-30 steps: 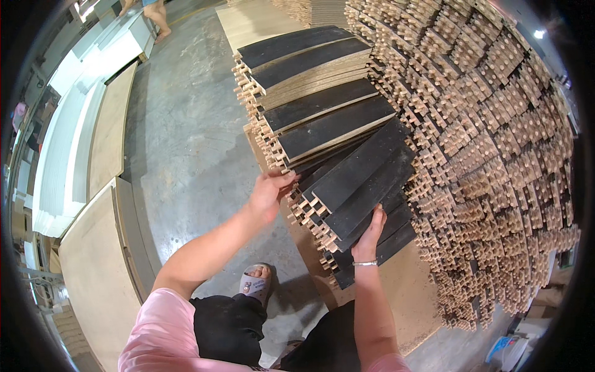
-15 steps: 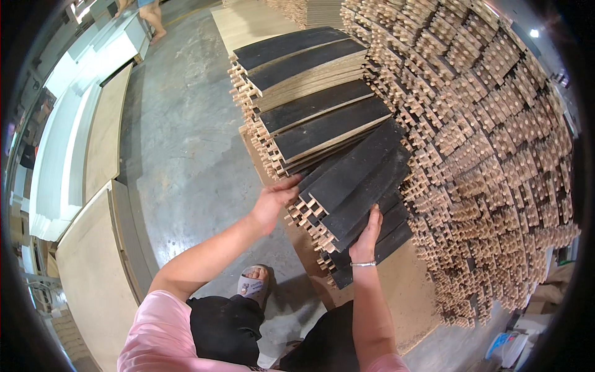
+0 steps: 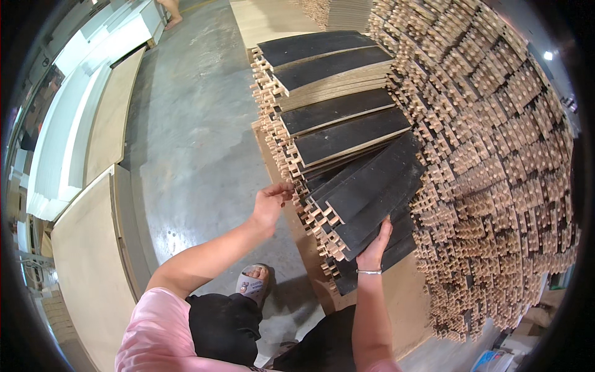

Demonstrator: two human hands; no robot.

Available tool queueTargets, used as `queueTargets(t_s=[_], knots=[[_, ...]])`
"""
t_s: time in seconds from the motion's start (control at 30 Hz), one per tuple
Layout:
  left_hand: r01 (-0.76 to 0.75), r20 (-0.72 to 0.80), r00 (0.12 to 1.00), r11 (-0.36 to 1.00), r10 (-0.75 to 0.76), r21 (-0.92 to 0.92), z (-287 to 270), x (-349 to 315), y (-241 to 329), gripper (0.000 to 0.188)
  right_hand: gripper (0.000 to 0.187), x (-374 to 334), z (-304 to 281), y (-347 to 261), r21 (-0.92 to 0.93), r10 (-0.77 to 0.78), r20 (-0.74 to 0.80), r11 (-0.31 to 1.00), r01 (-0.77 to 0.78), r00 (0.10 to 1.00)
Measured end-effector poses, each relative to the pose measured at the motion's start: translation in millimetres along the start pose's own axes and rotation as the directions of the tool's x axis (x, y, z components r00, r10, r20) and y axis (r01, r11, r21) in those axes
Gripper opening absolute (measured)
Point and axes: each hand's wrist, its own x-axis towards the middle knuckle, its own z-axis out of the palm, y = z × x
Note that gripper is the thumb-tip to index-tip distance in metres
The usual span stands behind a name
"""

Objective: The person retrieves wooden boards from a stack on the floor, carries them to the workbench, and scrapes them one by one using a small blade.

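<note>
Black-faced wooden boards (image 3: 378,177) with pale dowels sticking out of their ends lie in a skewed, tilted pile in front of me. My right hand (image 3: 374,249), with a bracelet at the wrist, grips the near edge of this pile, thumb on top; its other fingers are hidden beneath. Beside the dowel ends, my left hand (image 3: 273,203) is loosely bent and open, fingertips close to the dowels; I see nothing held in it. Neater stacks of the same boards (image 3: 341,133) stand just beyond the skewed ones.
On the right rises a large stack of dowelled boards (image 3: 496,180). A brown base sheet (image 3: 406,291) lies under the piles. White panels (image 3: 65,142) and tan sheets (image 3: 90,248) stand at the left, across the grey floor (image 3: 192,124). Part of another person's leg (image 3: 171,11) shows far off.
My left hand has come away from the side of the skewed boards to beside their dowel ends. My right hand keeps its hold. The view has shifted, moving the stacks slightly right and down.
</note>
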Motion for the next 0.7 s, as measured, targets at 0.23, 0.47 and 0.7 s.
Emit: queueTargets(t_s=[0.23,0.47,0.7], knots=[[-0.053,0.111,0.992,0.997,0.059,-0.056,7,-6,-8,0.036,0.054,11,-12,14,0.11,-0.018,0.034,0.994,0.014,0.999],[0.024,0.16,0.987,0.997,-0.034,0.067,17,-7,-2,0.044,0.052,9,-14,14,0.137,-0.045,0.047,0.99,0.038,0.998],[-0.077,0.338,0.94,0.994,0.046,0.08,24,-9,17,0.046,0.054,7,-4,9,0.015,-0.068,0.003,0.998,0.068,0.998]])
